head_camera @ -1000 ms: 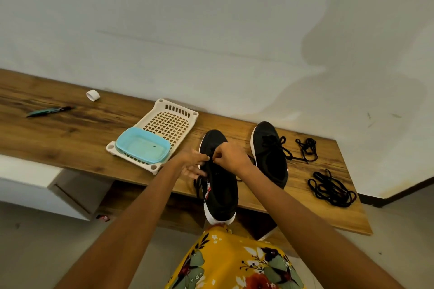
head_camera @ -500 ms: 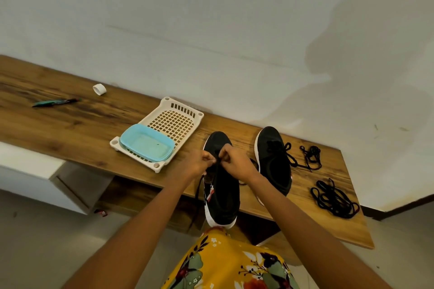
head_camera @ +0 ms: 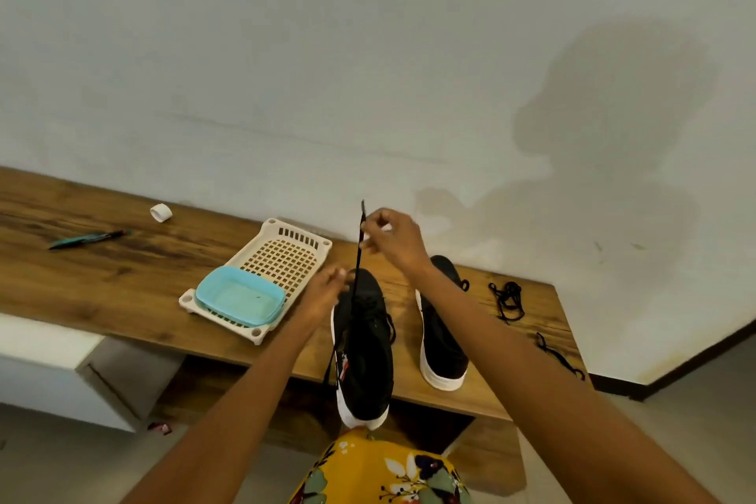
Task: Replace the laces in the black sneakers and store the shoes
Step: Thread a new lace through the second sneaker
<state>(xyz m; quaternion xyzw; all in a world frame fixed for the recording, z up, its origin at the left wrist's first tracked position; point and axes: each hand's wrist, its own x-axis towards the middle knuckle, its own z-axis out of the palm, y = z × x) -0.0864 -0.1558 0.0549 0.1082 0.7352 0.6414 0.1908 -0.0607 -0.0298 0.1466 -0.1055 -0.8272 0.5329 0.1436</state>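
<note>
Threading a black lace up out of the near sneaker.

Nearest me, that sneaker hangs its heel over the desk edge; my left hand rests at its toe, grip blurred, I cannot tell. My right hand pinches the lace taut above. The second sneaker stands just right; loose laces lie beyond.

This is looking like a room in a home: a wood-grain surface is running along a plain white wall, carrying household odds left of the grip, a cream plastic basket with a blue tub, a pen, a tape roll.
</note>
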